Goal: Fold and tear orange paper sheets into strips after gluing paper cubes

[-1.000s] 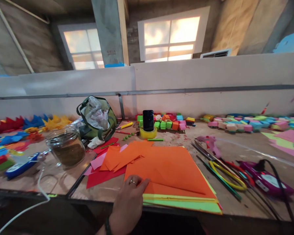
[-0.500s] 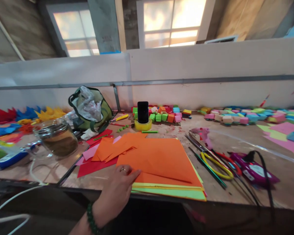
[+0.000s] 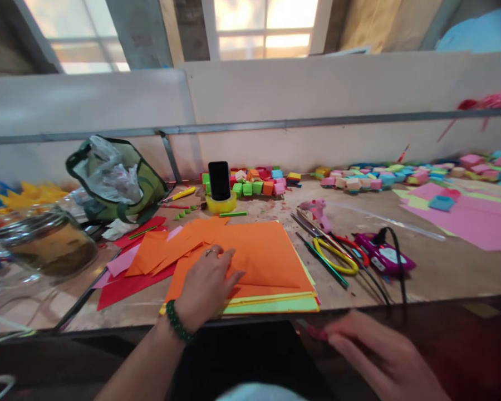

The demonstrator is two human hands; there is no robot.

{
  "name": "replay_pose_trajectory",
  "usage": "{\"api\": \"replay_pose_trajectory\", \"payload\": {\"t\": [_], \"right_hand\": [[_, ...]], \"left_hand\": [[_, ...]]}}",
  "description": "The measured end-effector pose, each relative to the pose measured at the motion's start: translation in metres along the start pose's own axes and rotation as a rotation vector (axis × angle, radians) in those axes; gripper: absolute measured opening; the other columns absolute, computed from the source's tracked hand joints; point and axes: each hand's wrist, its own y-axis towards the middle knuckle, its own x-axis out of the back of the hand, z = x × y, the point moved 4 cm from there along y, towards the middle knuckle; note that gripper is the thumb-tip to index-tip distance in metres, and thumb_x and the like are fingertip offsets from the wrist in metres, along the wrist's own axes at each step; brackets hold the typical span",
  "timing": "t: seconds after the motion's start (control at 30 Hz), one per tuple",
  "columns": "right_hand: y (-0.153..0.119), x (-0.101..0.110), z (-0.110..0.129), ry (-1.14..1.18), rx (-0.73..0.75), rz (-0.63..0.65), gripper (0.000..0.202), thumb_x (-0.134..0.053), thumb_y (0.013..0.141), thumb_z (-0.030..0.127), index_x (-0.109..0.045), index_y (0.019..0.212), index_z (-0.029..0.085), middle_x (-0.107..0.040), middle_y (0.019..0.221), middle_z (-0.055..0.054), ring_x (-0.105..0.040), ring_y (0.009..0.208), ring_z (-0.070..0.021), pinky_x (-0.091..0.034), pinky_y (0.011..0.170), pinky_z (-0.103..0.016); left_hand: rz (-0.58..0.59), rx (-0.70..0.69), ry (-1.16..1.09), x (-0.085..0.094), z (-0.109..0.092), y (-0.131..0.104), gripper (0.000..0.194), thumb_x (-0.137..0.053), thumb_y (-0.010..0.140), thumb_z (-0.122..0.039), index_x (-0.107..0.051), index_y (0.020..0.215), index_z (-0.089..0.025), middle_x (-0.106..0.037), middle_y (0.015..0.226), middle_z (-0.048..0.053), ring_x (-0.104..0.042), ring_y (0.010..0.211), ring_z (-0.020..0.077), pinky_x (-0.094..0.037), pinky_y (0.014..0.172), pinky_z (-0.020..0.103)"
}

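My left hand, with a ring and a dark green bead bracelet, rests palm down on the orange paper sheets. Its fingers are spread, with thumb and forefinger near a loose flap of the top sheet. Yellow and light green sheets stick out under the orange ones at the table's edge. Below that edge, my right hand is closed on a small pink-handled tool with a thin pale tip; it is blurred and its kind is unclear. Orange offcuts and red paper lie left of the stack.
Right of the stack lie yellow-handled scissors, a green stick, a pink glue gun and a purple box with a cord. A phone stands in a yellow tape roll. A glass jar is at left.
My right hand has come into view at the lower right, holding the pink-handled tool. My left hand has moved further onto the orange paper with its fingers spread. The view has turned right.
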Motion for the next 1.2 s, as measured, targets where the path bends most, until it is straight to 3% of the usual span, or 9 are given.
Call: {"api": "replay_pose_trajectory", "payload": {"t": [0.1, 0.2, 0.33, 0.57, 0.73, 0.87, 0.93, 1.07, 1.2], "right_hand": [[0.033, 0.006, 0.027, -0.095, 0.174, -0.280, 0.014, -0.056, 0.088, 0.034, -0.069, 0.089, 0.028, -0.068, 0.094, -0.006, -0.063, 0.091, -0.0222, -0.051, 0.080, -0.035], [0.068, -0.016, 0.031, -0.198, 0.193, -0.180, 0.018, -0.053, 0.090, 0.032, -0.069, 0.094, 0.025, -0.065, 0.106, -0.009, -0.058, 0.102, -0.0245, -0.048, 0.088, -0.039], [0.093, -0.039, 0.020, -0.323, 0.064, -0.057, 0.026, -0.063, 0.083, 0.039, -0.065, 0.103, 0.022, -0.063, 0.097, -0.009, -0.060, 0.091, -0.0260, -0.049, 0.079, -0.041], [0.097, -0.042, 0.006, -0.155, -0.003, -0.045, 0.041, -0.068, 0.077, 0.033, -0.060, 0.115, 0.020, -0.061, 0.105, -0.009, -0.059, 0.098, -0.0250, -0.048, 0.084, -0.039], [0.099, -0.041, -0.002, -0.006, -0.044, -0.064, 0.046, -0.072, 0.071, 0.034, -0.062, 0.113, 0.019, -0.064, 0.095, -0.007, -0.062, 0.086, -0.0221, -0.051, 0.077, -0.036], [0.099, -0.033, 0.001, 0.124, -0.044, -0.128, 0.050, -0.071, 0.071, 0.043, -0.063, 0.113, 0.016, -0.067, 0.097, -0.009, -0.063, 0.087, -0.0226, -0.052, 0.078, -0.036], [0.100, -0.027, 0.007, 0.165, -0.023, -0.168, 0.044, -0.069, 0.072, 0.041, -0.065, 0.110, 0.018, -0.068, 0.100, -0.009, -0.064, 0.090, -0.0233, -0.051, 0.080, -0.037], [0.103, -0.019, 0.021, 0.224, 0.040, -0.119, 0.018, -0.061, 0.079, 0.036, -0.070, 0.084, 0.021, -0.072, 0.081, -0.004, -0.065, 0.078, -0.0207, -0.050, 0.073, -0.033], [0.105, -0.013, 0.031, 0.206, 0.080, -0.137, 0.019, -0.057, 0.083, 0.037, -0.066, 0.081, 0.021, -0.070, 0.081, -0.004, -0.064, 0.078, -0.0196, -0.050, 0.073, -0.032]], "left_hand": [[0.045, -0.013, 0.071, -0.013, -0.003, 0.005, 0.047, -0.048, 0.090, -0.046, -0.054, 0.126, -0.017, -0.056, 0.113, 0.014, -0.052, 0.104, 0.0281, -0.043, 0.084, 0.036], [0.060, -0.040, 0.087, -0.019, -0.003, 0.003, 0.042, -0.047, 0.090, -0.048, -0.059, 0.119, -0.019, -0.058, 0.108, 0.013, -0.051, 0.103, 0.0285, -0.043, 0.086, 0.037], [0.039, 0.001, 0.057, -0.017, 0.003, 0.003, 0.051, -0.052, 0.086, -0.050, -0.055, 0.124, -0.015, -0.057, 0.110, 0.015, -0.053, 0.104, 0.0292, -0.043, 0.089, 0.039], [0.115, 0.133, -0.141, -0.015, 0.023, 0.008, 0.058, -0.066, 0.073, -0.049, -0.054, 0.116, -0.012, -0.062, 0.108, 0.013, -0.059, 0.099, 0.0281, -0.044, 0.081, 0.035], [0.073, 0.125, -0.348, -0.012, 0.029, 0.007, 0.025, -0.060, 0.074, -0.035, -0.059, 0.092, -0.017, -0.059, 0.075, -0.001, -0.055, 0.070, 0.0165, -0.037, 0.061, 0.026], [-0.045, 0.006, -0.557, 0.000, 0.023, 0.002, 0.012, -0.054, 0.077, -0.028, -0.054, 0.071, -0.017, -0.051, 0.067, -0.003, -0.047, 0.065, 0.0127, -0.036, 0.061, 0.024], [-0.080, -0.018, -0.619, 0.006, 0.019, -0.003, 0.011, -0.054, 0.077, -0.026, -0.053, 0.071, -0.017, -0.052, 0.069, -0.003, -0.047, 0.068, 0.0126, -0.037, 0.063, 0.024], [-0.099, -0.026, -0.648, 0.016, 0.015, -0.010, 0.010, -0.057, 0.077, -0.024, -0.052, 0.071, -0.017, -0.052, 0.069, -0.003, -0.047, 0.068, 0.0123, -0.036, 0.064, 0.023], [-0.031, -0.041, -0.671, 0.019, 0.012, -0.013, 0.010, -0.056, 0.079, -0.024, -0.056, 0.073, -0.016, -0.054, 0.069, -0.003, -0.048, 0.068, 0.0123, -0.036, 0.065, 0.024]]}}
